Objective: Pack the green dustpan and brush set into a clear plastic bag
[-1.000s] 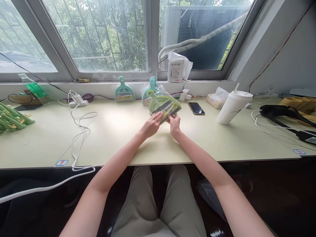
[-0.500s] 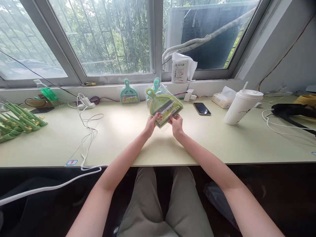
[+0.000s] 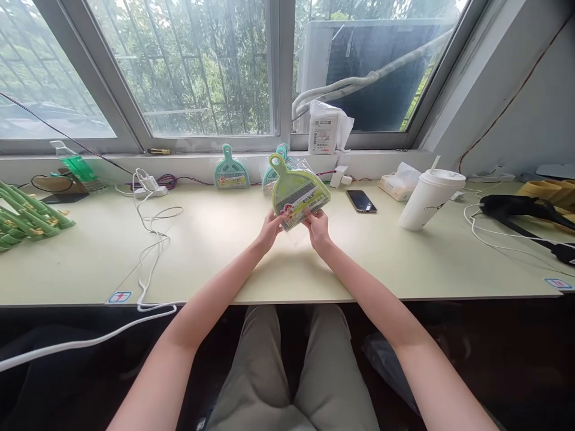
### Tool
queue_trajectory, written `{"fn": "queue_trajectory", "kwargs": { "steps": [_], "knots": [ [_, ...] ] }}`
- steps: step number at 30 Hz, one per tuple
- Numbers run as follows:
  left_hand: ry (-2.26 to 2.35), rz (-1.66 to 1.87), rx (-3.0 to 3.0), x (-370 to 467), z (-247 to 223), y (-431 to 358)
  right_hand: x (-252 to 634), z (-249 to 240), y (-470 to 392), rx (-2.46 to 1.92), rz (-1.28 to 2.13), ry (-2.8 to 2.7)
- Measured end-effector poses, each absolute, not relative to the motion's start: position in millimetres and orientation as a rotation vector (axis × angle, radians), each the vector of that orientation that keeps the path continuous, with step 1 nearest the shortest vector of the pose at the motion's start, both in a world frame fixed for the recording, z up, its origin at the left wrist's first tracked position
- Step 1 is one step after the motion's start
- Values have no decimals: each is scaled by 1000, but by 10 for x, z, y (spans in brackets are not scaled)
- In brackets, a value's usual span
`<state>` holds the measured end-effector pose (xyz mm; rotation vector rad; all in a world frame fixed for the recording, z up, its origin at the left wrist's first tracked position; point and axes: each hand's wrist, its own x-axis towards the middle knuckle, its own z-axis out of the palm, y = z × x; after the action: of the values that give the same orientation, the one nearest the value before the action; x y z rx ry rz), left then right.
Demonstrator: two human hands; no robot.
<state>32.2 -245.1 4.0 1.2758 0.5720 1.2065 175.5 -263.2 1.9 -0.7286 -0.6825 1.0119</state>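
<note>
Between my hands is a yellow-green dustpan [image 3: 299, 188] in clear plastic wrap, with a printed label across its front and its looped handle pointing up and to the left. My left hand [image 3: 271, 230] pinches its lower left corner. Its lower right edge is gripped by my right hand [image 3: 318, 227], thumb on the front. Loose clear film hangs below it. Behind, a teal dustpan [image 3: 232, 170] leans against the wall under the window. Another teal dustpan [image 3: 269, 176] stands beside it, mostly hidden by the one I hold.
On the right are a phone [image 3: 362, 201], a tissue pack [image 3: 398, 182], a white cup with a straw [image 3: 429, 200] and a black strap [image 3: 516, 209]. White cables [image 3: 155, 239] and green bundles [image 3: 31, 215] lie left. A white package [image 3: 324, 129] sits on the sill.
The yellow-green dustpan has turned a little more upright in my hands, both of which keep their hold. My view has shifted slightly to the right.
</note>
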Motion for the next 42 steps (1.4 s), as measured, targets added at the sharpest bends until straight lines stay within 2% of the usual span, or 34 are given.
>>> {"fn": "queue_trajectory", "kwargs": {
  "steps": [42],
  "knots": [
    [723, 1261, 1309, 312, 57, -2443, 1809, -41, -2572, -724, 1139, -786]
  ]
}}
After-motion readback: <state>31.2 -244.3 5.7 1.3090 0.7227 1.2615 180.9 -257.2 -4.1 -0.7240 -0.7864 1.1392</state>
